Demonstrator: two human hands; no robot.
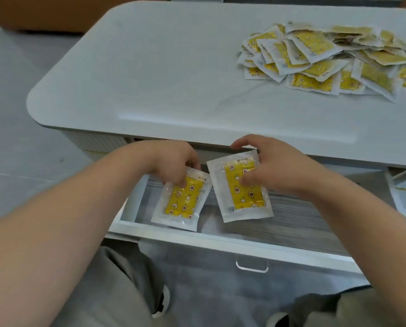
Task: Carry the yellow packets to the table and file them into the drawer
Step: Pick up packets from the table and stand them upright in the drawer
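Packets fill both hands in the head view. My left hand pinches the left packet by its top edge, fingers curled on it, over the left end of the open drawer. My right hand clamps thumb and fingers on the right packet just beside it. I hold them by their tops, I judge, to slot them in edgewise. The pile waits on the table.

Table: white glossy tabletop with rounded corners
On it: loose heap of yellow clear-edged plastic packets, overlapping, far right
Below near edge: white pull-out drawer, open
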